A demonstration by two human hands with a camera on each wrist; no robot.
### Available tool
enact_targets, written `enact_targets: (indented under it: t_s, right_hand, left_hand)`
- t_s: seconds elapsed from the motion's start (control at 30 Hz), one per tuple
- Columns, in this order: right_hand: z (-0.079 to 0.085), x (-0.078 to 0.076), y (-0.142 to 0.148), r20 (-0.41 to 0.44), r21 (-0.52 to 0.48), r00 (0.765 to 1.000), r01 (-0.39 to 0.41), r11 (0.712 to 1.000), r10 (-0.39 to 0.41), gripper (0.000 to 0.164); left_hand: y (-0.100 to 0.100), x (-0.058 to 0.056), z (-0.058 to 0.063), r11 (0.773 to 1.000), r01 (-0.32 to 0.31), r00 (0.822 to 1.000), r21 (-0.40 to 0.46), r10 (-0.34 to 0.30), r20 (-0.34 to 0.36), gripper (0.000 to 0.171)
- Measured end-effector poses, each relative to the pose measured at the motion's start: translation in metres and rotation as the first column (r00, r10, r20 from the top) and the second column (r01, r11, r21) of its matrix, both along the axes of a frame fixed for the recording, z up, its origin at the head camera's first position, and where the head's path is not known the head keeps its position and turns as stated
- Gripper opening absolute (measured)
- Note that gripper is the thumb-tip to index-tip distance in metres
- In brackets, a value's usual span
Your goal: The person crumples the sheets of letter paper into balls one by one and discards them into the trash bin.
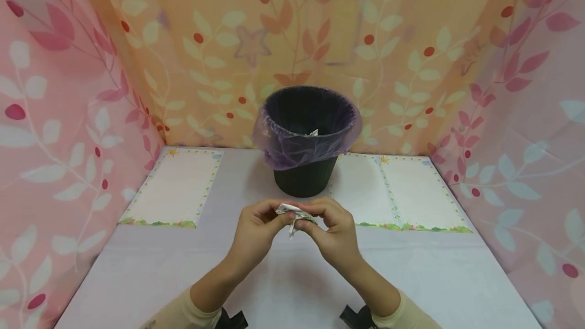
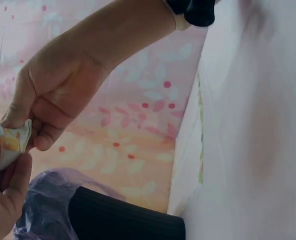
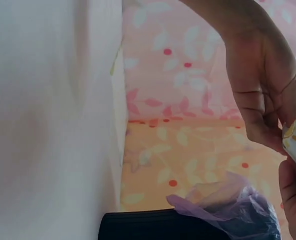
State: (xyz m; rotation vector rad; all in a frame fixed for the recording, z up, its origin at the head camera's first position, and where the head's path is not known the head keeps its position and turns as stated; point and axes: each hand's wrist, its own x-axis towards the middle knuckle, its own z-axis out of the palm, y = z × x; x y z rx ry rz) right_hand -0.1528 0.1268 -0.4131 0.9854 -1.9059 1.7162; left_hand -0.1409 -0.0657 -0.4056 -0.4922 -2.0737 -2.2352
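Observation:
Between the two hands is a small, crumpled piece of white paper [image 1: 298, 213] with yellow and orange print, seen in both wrist views. My left hand [image 1: 252, 230] pinches its left side between thumb and fingers. On the other side, my right hand [image 1: 339, 232] pinches it the same way, and the fingertips of both hands nearly meet. Just beyond the hands stands a black bin [image 1: 301, 182], upright and lined with a translucent purple bag [image 1: 292, 154] folded over its rim. A small white scrap [image 1: 314, 132] shows inside the bin.
White sheets with decorated borders lie flat on the pale table [image 1: 292, 288]: one sheet [image 1: 171, 187] at the left, others [image 1: 418, 192] at the right, partly behind the bin. Leaf-patterned cloth [image 1: 219, 65] walls the back and both sides.

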Motion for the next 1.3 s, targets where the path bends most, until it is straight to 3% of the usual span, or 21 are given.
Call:
enact_targets:
  t_s: [0.13,0.27,0.37,0.43,0.53,0.63,0.7,0.77,0.87,0.97,1.13,1.3]
  right_hand:
    - [0.003,-0.003,0.005,0.203,-0.075,0.978,-0.026,0.997,0.041,0.028]
    - [0.004,-0.004,0.005,0.408,-0.162,0.906,-0.049,0.985,0.113,0.025]
    - [0.003,-0.002,0.001,0.481,-0.197,0.868,-0.026,0.98,0.12,0.027]
    - [0.002,0.0,-0.001,0.508,-0.219,0.853,-0.008,0.976,0.121,0.026]
    - [0.003,-0.001,0.0,0.514,-0.241,0.841,-0.048,0.969,0.169,0.021]
    - [0.008,-0.007,0.009,0.437,-0.17,0.856,-0.225,0.959,0.278,0.027]
    - [0.012,-0.011,0.017,0.339,-0.063,0.876,-0.343,0.937,0.343,0.039]
    - [0.017,-0.014,0.025,0.234,0.045,0.891,-0.41,0.911,0.39,0.05]
    - [0.021,-0.014,0.029,0.119,0.134,0.918,-0.393,0.91,0.379,0.055]
    - [0.022,-0.013,0.028,0.068,0.13,0.938,-0.347,0.929,0.34,0.051]
    - [0.019,-0.01,0.023,0.056,0.128,0.967,-0.255,0.958,0.25,0.049]
    - [0.012,-0.007,0.017,0.088,0.143,0.983,-0.174,0.974,0.163,0.043]
  left_hand:
    - [0.004,0.001,-0.001,0.993,0.052,0.987,-0.102,-0.067,-0.146,0.044]
    - [0.007,0.001,-0.006,0.989,0.004,0.957,-0.15,-0.047,-0.286,0.065]
    - [0.009,-0.001,-0.011,0.985,-0.09,0.923,-0.144,0.027,-0.385,0.059]
    - [0.01,-0.002,-0.013,0.987,-0.109,0.902,-0.118,0.049,-0.428,0.054]
    - [0.007,-0.004,-0.011,0.994,-0.079,0.902,-0.081,0.037,-0.43,0.047]
    - [-0.001,-0.005,-0.004,0.998,-0.028,0.935,-0.061,0.005,-0.353,0.043]
    - [-0.007,-0.005,0.003,0.999,0.016,0.964,-0.03,-0.023,-0.264,0.043]
    - [-0.011,-0.005,0.008,0.998,0.06,0.984,0.017,-0.056,-0.169,0.045]
    - [-0.014,-0.005,0.012,0.985,0.126,0.991,0.114,-0.121,-0.05,0.047]
    - [-0.012,-0.005,0.011,0.971,0.174,0.984,0.167,-0.176,-0.001,0.039]
    - [-0.008,-0.008,0.005,0.965,0.187,0.982,0.186,-0.19,-0.004,0.023]
    - [-0.004,-0.006,0.001,0.972,0.13,0.991,0.194,-0.119,-0.068,0.02]
